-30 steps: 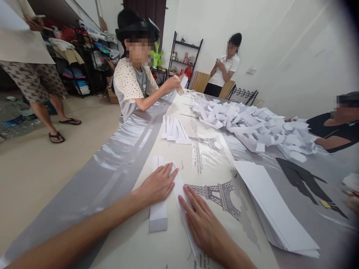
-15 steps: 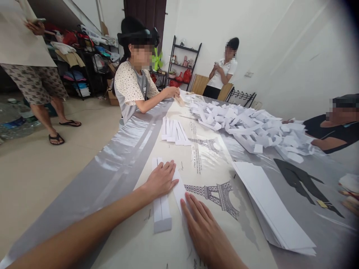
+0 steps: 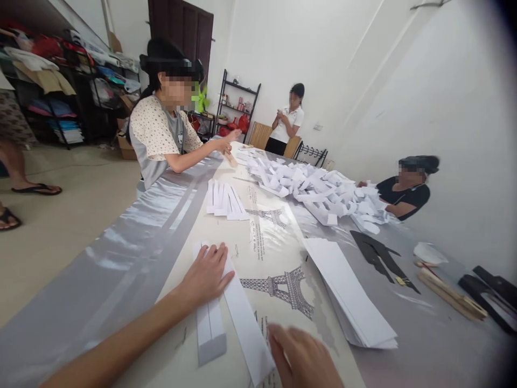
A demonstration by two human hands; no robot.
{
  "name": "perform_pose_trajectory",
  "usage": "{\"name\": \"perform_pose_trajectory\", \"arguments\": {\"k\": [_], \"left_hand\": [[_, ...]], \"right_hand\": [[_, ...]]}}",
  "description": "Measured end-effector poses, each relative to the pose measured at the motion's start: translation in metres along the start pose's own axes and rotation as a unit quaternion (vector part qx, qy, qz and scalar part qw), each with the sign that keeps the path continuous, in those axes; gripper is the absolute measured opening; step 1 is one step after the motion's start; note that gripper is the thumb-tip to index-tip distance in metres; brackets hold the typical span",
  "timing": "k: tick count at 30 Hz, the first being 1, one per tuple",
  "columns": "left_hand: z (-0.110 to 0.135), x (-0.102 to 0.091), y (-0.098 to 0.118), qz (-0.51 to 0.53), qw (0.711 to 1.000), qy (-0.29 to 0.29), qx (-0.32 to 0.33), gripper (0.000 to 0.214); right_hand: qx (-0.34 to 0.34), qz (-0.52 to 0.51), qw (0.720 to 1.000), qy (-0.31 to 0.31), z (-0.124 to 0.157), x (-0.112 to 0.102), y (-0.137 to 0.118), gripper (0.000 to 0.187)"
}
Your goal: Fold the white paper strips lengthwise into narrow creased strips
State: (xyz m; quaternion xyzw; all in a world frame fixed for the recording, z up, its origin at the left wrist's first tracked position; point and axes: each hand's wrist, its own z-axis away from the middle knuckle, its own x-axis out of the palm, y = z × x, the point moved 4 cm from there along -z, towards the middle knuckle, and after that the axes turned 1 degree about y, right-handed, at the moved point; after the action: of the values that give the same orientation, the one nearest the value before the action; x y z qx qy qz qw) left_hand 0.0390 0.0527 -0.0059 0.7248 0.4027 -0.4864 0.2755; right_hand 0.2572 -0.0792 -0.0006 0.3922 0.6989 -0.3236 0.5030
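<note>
Two hands lay low in frame: left hand (image 3: 205,274) spread flat on a folded strip (image 3: 210,335), right hand (image 3: 302,358) (blurred, grip impossible to tell) at a long paper strip (image 3: 247,323).

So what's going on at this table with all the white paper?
The person wearing the camera has the left hand pressed flat on a folded paper strip. The right hand, blurred, sits at the near end of a longer white strip beside it. A stack of flat sheets lies to the right, and a heap of folded pieces covers the far part of the table. A person in a spotted top reaches over the table, and a seated person is at the right side.
</note>
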Motion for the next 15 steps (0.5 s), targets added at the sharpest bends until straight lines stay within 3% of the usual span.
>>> {"name": "perform_pose_trajectory", "arguments": {"k": [2, 5, 9, 15], "left_hand": [[0.0, 0.0, 0.0, -0.015, 1.0, 0.001, -0.002, 0.053], [0.001, 0.0, 0.001, -0.027, 1.0, 0.012, -0.008, 0.052], [0.003, 0.003, 0.0, -0.033, 0.999, 0.023, -0.005, 0.051], [0.004, 0.0, 0.001, -0.033, 0.998, 0.045, -0.006, 0.049]], "right_hand": [[0.023, -0.021, 0.999, 0.021, -0.052, -0.004, -0.001, 0.026], [-0.029, -0.008, 0.998, 0.049, -0.103, 0.013, -0.011, 0.045], [-0.076, -0.002, 0.995, 0.058, -0.108, 0.041, -0.012, 0.064], [-0.111, -0.019, 0.993, 0.042, -0.102, 0.042, -0.009, 0.068]]}}
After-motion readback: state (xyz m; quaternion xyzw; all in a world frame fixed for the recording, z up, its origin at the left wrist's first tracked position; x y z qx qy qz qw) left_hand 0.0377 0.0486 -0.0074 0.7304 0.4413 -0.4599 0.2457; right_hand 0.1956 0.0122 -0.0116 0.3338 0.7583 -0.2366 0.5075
